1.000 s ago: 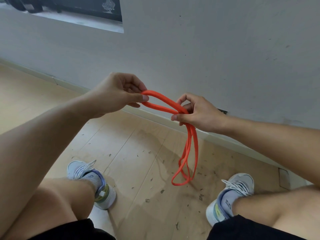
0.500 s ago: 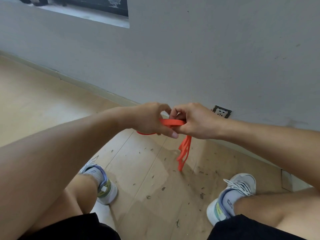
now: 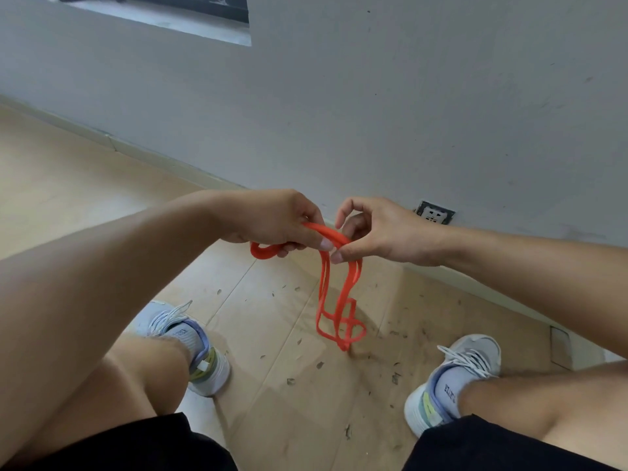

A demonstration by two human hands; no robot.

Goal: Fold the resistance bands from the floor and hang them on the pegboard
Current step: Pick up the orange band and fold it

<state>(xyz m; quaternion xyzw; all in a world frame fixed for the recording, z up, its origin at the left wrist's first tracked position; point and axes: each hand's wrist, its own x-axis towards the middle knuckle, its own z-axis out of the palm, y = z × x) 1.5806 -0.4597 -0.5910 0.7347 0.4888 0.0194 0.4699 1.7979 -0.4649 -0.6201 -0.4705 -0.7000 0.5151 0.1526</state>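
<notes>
An orange resistance band [image 3: 339,311] is folded into several strands between my hands. My left hand [image 3: 275,222] grips the doubled top part, and a small loop sticks out below its fingers on the left. My right hand [image 3: 377,229] pinches the band right beside the left thumb. The rest hangs down in loops that reach close to the wooden floor [image 3: 258,321] between my feet. No pegboard is in view.
I squat facing a grey wall [image 3: 407,96] with a skirting board and a wall socket [image 3: 435,212] just right of my hands. My left shoe [image 3: 190,345] and right shoe [image 3: 455,379] flank the band. Small debris dots the floor.
My hands came together, then eased slightly apart. The hanging loops have dropped lower and spread out, and a small loop now shows under my left hand.
</notes>
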